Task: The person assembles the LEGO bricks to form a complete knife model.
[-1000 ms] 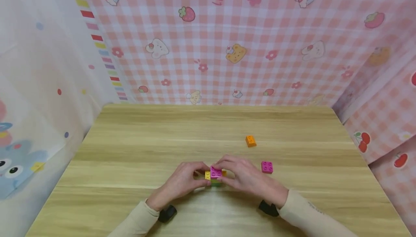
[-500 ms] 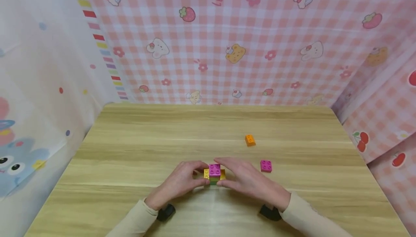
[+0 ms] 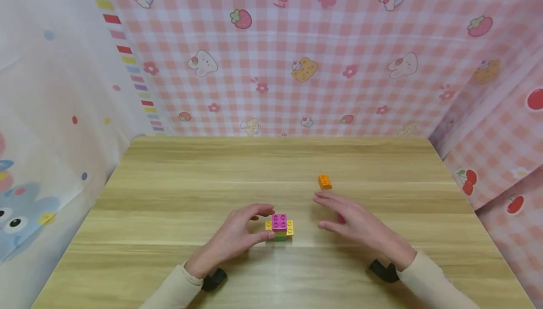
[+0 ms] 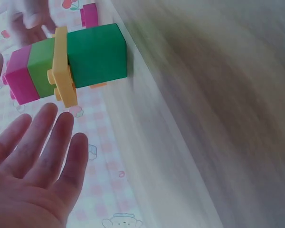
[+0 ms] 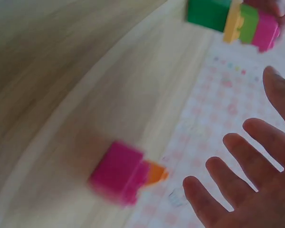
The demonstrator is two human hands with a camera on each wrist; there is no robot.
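Note:
A small brick tower stands upright on the table, topped by a magenta brick. Under it come a light green brick, a yellow plate that juts out on both sides, and a dark green block at the bottom. My left hand curves loosely around the tower's left side, fingers apart from it in the left wrist view. Off to the right, my right hand holds nothing, its fingers spread. It mostly hides a loose magenta brick in the head view.
An orange sloped brick lies farther back, just beyond the right fingertips. The wooden table ends at a pink checked cloth at the back, and more cloth hangs on both sides.
My right hand has left the tower and moved right, toward the loose magenta brick. The left hand has loosened slightly beside the tower, which stays in place.

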